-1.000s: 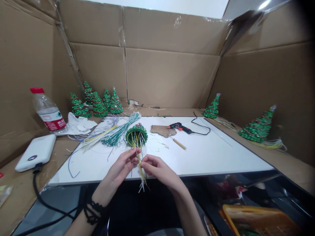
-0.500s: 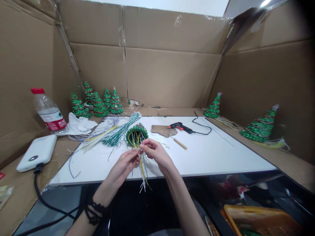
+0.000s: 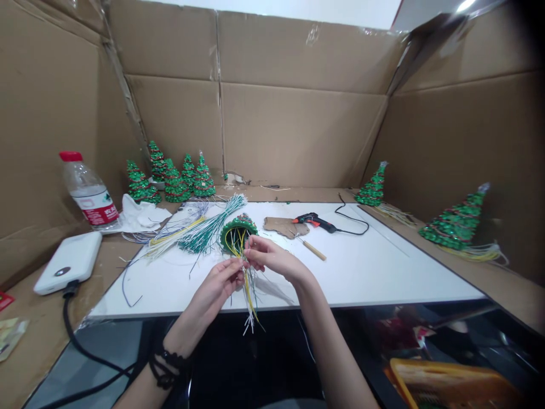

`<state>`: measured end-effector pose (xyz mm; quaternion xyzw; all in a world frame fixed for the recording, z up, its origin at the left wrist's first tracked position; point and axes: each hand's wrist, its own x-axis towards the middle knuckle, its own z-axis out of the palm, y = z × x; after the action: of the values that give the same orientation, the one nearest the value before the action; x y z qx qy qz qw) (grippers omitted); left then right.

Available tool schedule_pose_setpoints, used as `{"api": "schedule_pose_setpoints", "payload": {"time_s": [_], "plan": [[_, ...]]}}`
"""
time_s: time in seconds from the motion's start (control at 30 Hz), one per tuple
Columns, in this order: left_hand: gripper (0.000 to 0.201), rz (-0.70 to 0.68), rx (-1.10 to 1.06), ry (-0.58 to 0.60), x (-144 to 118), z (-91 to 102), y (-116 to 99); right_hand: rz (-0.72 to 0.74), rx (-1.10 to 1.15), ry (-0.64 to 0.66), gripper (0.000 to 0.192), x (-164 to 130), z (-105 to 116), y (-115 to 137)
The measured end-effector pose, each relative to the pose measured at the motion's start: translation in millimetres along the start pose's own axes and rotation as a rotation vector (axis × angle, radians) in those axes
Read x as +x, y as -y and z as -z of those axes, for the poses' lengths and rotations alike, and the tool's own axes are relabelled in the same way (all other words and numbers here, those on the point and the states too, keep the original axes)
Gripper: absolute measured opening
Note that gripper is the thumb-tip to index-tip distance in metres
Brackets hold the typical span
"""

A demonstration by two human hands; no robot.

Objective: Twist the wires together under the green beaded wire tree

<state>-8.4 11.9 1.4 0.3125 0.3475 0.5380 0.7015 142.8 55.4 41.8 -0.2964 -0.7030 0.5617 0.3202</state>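
A small green Christmas tree [image 3: 238, 226] lies on its side on the white board, its hollow base facing me. Yellow, white and green wires [image 3: 248, 292] come out of that base and hang down past the board's front edge. My left hand [image 3: 223, 281] pinches the wires just in front of the base. Close against it, my right hand [image 3: 266, 254] also has its fingertips closed on wires; exactly which strands it grips is hidden. Left of the tree lies a bundle of green and white wires [image 3: 213, 224].
A hot glue gun [image 3: 317, 221] rests by a cardboard scrap [image 3: 283, 226] and a wooden-handled tool [image 3: 314, 250]. Several finished trees [image 3: 174, 183] stand back left. Two more, one being a tree [image 3: 457, 221], are at right. A bottle [image 3: 94, 199] and power bank [image 3: 70, 264] are left.
My right hand has shifted slightly right, its wrist bending outward, with the fingertips still at the wires. My left hand stays pinched there. The whole view has shifted a little.
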Motion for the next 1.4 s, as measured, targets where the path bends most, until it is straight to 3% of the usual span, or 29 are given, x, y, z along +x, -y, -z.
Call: {"api": "schedule_pose_setpoints", "payload": {"time_s": [0.27, 0.93, 1.03, 1.23, 1.4], "plan": [[0.016, -0.003, 0.035, -0.022, -1, 0.4, 0, 0.051, -0.15, 0.086, 0.012, 8, 1, 5], [0.024, -0.014, 0.017, -0.021, 2, 1.5, 2, 0.065, -0.096, 0.139, 0.017, 13, 3, -2], [0.019, -0.031, 0.033, 0.011, 2, 2.0, 2, 0.013, -0.051, 0.082, 0.018, 13, -1, -3], [0.018, -0.022, 0.059, 0.004, -1, 0.0, 2, -0.101, 0.056, -0.129, 0.038, 20, -8, -11], [0.019, -0.025, 0.065, 0.006, 1, 0.1, 2, -0.164, 0.025, -0.139, 0.028, 16, -1, -12]]}}
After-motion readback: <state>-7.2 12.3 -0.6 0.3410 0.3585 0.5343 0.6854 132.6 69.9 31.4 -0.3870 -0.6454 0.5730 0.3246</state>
